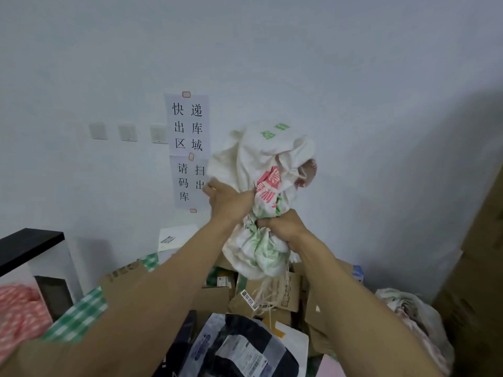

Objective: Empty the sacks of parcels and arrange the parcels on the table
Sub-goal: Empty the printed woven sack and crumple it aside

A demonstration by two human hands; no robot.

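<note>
I hold a white woven sack with red and green print up in the air in front of the wall, bunched and crumpled. My left hand grips its left side. My right hand clutches the gathered cloth lower down, and frayed threads hang below it. Beneath the sack lies a heap of parcels: several brown cardboard boxes and a dark plastic mailer bag with a white label at the front. They rest on a table with a green checked cloth.
Another crumpled sack lies at the right on the table. Tall cardboard boxes stand along the right edge. A white box with a black top and a red checked cloth are at the left. Paper signs hang on the wall.
</note>
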